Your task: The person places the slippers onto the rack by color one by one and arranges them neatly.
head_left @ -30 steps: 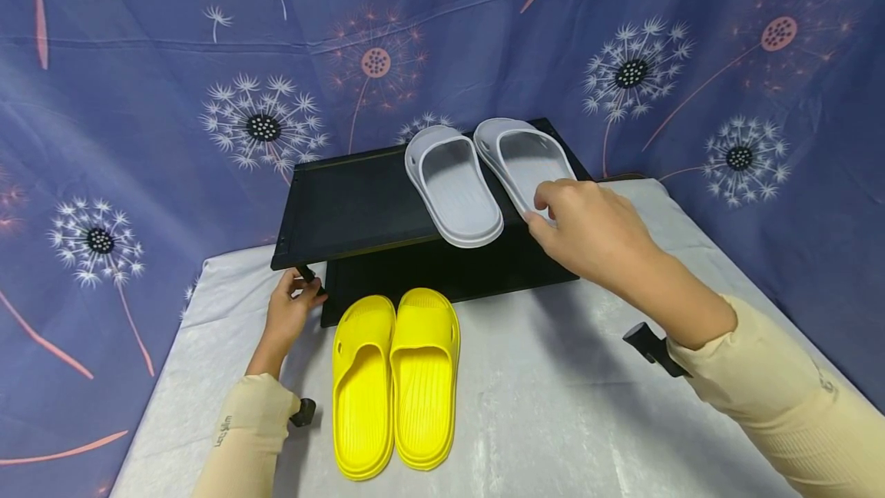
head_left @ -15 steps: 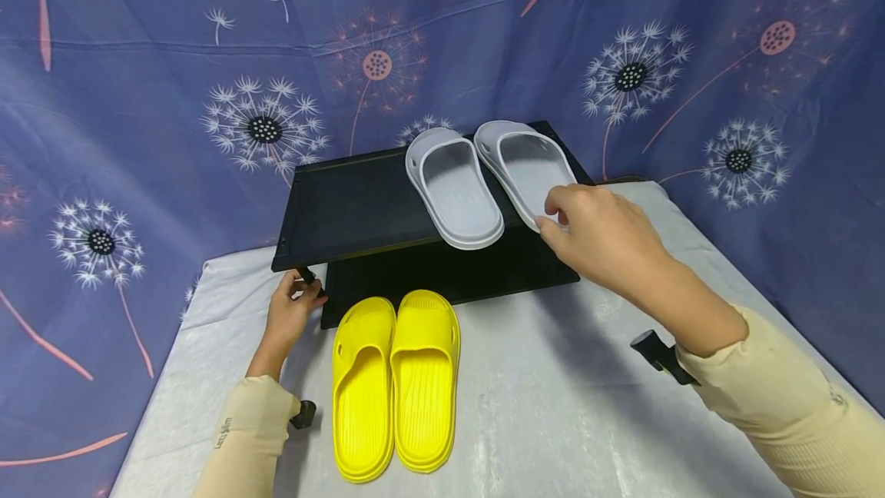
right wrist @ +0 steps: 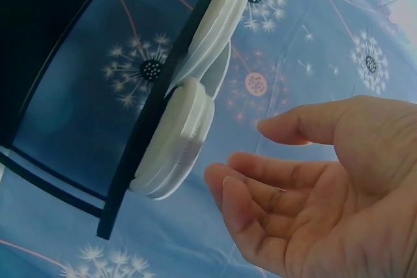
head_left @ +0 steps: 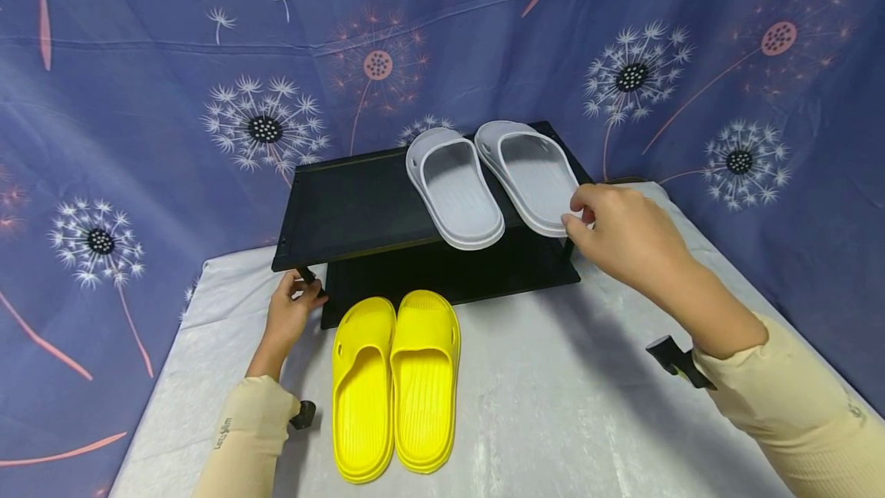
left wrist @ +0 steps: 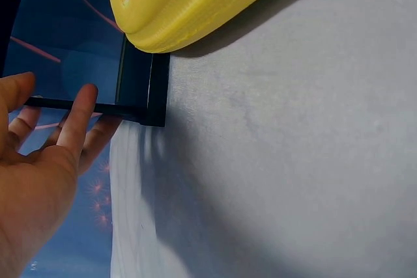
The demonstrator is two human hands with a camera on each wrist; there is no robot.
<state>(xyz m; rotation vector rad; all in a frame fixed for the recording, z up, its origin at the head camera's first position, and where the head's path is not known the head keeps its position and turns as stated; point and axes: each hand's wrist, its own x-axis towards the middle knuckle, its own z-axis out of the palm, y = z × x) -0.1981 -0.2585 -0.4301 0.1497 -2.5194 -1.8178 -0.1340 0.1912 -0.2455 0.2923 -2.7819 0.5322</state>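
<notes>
A pair of grey slippers rests on the upper shelf of a black two-tier shoe rack (head_left: 346, 202): the left grey slipper (head_left: 459, 202) and the right grey slipper (head_left: 539, 190). Close to the heel of the right one is my right hand (head_left: 625, 233), its fingers loosely bent; the right wrist view shows a gap between this hand (right wrist: 306, 193) and the slippers. My left hand (head_left: 285, 317) grips the rack's front left post, and in the left wrist view thumb and fingers lie on both sides of the black bar (left wrist: 58, 103).
A pair of yellow slippers, the left one (head_left: 362, 406) and the right one (head_left: 424, 398), lies on the white cloth (head_left: 539, 421) in front of the rack. Behind everything hangs a blue dandelion-print curtain (head_left: 484, 44).
My right hand has moved rightward along the right grey slipper's heel, uncovering more of it. The left hand stays at the post, and the slippers hold their places.
</notes>
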